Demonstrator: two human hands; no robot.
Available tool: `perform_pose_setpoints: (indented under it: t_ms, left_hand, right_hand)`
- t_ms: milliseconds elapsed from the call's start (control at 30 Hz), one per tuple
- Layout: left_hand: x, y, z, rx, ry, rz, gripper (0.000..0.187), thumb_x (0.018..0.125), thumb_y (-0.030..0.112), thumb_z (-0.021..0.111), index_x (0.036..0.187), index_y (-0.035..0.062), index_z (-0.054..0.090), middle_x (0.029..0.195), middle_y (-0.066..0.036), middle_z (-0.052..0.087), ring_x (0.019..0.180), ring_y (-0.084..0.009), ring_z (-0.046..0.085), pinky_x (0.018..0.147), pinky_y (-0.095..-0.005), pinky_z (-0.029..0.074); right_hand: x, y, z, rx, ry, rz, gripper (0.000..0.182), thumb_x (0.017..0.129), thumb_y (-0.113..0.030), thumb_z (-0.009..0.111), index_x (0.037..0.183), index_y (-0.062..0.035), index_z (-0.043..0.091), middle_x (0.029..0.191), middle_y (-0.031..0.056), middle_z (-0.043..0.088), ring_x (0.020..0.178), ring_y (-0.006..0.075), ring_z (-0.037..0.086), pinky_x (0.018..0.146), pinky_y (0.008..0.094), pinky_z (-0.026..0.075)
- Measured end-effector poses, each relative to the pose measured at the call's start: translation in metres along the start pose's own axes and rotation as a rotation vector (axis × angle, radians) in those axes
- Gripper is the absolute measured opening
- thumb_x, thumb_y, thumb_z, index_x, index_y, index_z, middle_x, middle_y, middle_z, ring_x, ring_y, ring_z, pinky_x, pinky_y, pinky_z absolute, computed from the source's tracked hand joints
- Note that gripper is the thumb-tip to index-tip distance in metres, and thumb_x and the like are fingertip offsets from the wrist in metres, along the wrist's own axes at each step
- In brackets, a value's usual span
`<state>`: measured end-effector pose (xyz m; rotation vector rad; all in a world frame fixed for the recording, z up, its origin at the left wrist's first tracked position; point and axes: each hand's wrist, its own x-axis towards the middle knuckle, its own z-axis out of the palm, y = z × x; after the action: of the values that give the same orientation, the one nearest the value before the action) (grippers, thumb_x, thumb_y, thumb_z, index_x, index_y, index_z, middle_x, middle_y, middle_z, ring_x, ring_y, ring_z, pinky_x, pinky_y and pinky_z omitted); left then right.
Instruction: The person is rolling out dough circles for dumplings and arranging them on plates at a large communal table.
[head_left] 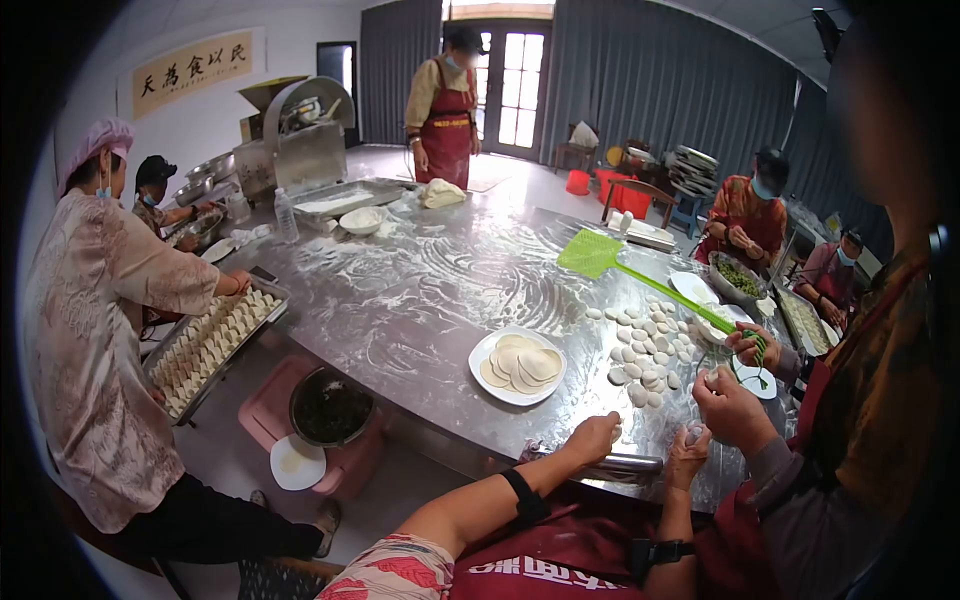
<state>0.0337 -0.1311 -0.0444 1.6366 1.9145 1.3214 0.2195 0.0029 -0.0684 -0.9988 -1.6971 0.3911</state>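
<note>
Fingers of the left hand [592, 438] curl loosely over the near edge of the worktop [420, 300], resting there with nothing visibly held; a black strap circles that forearm. Just beside it the right hand [688, 452] is closed around a small pale lump of dough [694, 434], most of it hidden by the fingers, so its shape is hard to make out. Right next to that, a co-worker's hands [735, 405] pinch something too small to tell, and their face is blurred at the frame's edge. A metal rolling pin [625, 464] lies along the worktop's near edge between the two hands. Farther out sit scattered dough pieces [645, 345] on the floured steel, a white plate [490, 385] stacked with round wrappers [520, 365], and a green fly swatter [600, 255]. At left, a person in a pink cap stands by a tray of dumplings [210, 345], partly cut off by the dark lens rim.
</note>
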Motion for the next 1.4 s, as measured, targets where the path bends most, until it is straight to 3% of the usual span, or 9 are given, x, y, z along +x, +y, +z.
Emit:
perform_pose_setpoints:
  t_ms: [33,133,500,600,733,767,900,1233,1400]
  left_hand:
    - [0.0,0.001,-0.001,-0.005,-0.004,-0.002,0.021,0.085,0.017,0.052,0.098,0.0014,0.055,0.082,-0.026,0.06,0.082,-0.0422,0.059,0.073,-0.0469,0.046]
    - [-0.001,0.002,-0.002,-0.016,-0.011,-0.004,0.021,0.085,0.018,0.052,0.098,0.0015,0.055,0.082,-0.026,0.061,0.082,-0.0422,0.059,0.073,-0.0469,0.046]
    - [0.0,-0.005,0.004,0.026,0.003,0.018,0.022,0.083,0.02,0.054,0.097,0.0027,0.057,0.08,-0.024,0.062,0.079,-0.0415,0.06,0.071,-0.0475,0.046]
    - [0.0,0.0,0.002,0.049,-0.028,-0.021,0.021,0.084,0.021,0.054,0.096,0.0045,0.057,0.081,-0.022,0.062,0.08,-0.0402,0.06,0.072,-0.047,0.046]
    - [-0.004,0.011,-0.005,0.105,-0.07,-0.088,0.021,0.084,0.023,0.053,0.097,0.0069,0.057,0.083,-0.02,0.063,0.083,-0.0382,0.06,0.073,-0.0466,0.046]
    - [-0.004,0.013,-0.007,0.117,-0.082,-0.097,0.022,0.084,0.023,0.053,0.098,0.007,0.057,0.084,-0.02,0.063,0.083,-0.0381,0.06,0.073,-0.0466,0.046]
    - [-0.002,0.009,-0.005,0.127,-0.083,-0.07,0.021,0.084,0.022,0.053,0.098,0.0057,0.055,0.082,-0.021,0.063,0.082,-0.0396,0.06,0.071,-0.0479,0.046]
    - [0.001,0.003,-0.001,0.107,-0.095,-0.053,0.019,0.082,0.02,0.056,0.092,0.0043,0.06,0.083,-0.019,0.063,0.082,-0.037,0.06,0.073,-0.0447,0.047]
    - [0.001,-0.002,0.002,0.131,-0.078,-0.072,0.021,0.081,0.022,0.055,0.09,0.0049,0.062,0.087,-0.019,0.062,0.085,-0.0362,0.059,0.075,-0.0442,0.047]
  right_hand:
    - [0.0,0.0,0.003,-0.009,0.063,-0.09,0.025,0.083,-0.007,0.06,0.102,0.0014,0.046,0.078,0.0142,0.053,0.065,0.0208,0.052,0.056,0.0322,0.041]
    - [0.0,-0.004,0.005,0.013,0.114,-0.141,0.017,0.084,-0.007,0.06,0.092,-0.0034,0.046,0.065,0.0071,0.049,0.049,0.0134,0.048,0.043,0.0304,0.039]
    - [-0.001,-0.035,-0.006,-0.05,0.128,-0.138,0.017,0.083,-0.011,0.06,0.092,-0.0026,0.047,0.068,0.0132,0.052,0.057,0.0227,0.051,0.054,0.0375,0.042]
    - [-0.001,-0.033,-0.01,-0.016,0.009,0.063,0.023,0.08,-0.01,0.062,0.097,0.0022,0.051,0.077,0.0224,0.058,0.067,0.0388,0.058,0.062,0.0438,0.045]
    - [-0.002,-0.041,-0.01,0.053,-0.008,0.116,0.018,0.082,-0.007,0.06,0.095,-0.0013,0.048,0.069,0.0163,0.054,0.057,0.0278,0.054,0.055,0.0391,0.044]
    - [-0.002,-0.04,-0.009,0.038,0.026,0.012,0.015,0.084,-0.005,0.058,0.094,-0.002,0.046,0.067,0.0134,0.052,0.053,0.0208,0.05,0.05,0.0357,0.041]
    - [-0.002,-0.054,-0.014,0.201,-0.038,0.105,0.015,0.085,-0.005,0.057,0.095,-0.0025,0.046,0.064,0.0092,0.05,0.049,0.0145,0.045,0.044,0.0318,0.035]
    - [-0.001,-0.064,-0.017,0.348,-0.069,0.154,0.014,0.087,-0.003,0.057,0.091,-0.006,0.044,0.056,0.0004,0.044,0.044,0.0051,0.04,0.038,0.0234,0.029]
    - [0.001,-0.053,-0.016,0.386,-0.108,0.145,0.013,0.086,-0.005,0.057,0.09,-0.0054,0.045,0.059,0.0021,0.047,0.044,0.0072,0.041,0.039,0.0248,0.032]
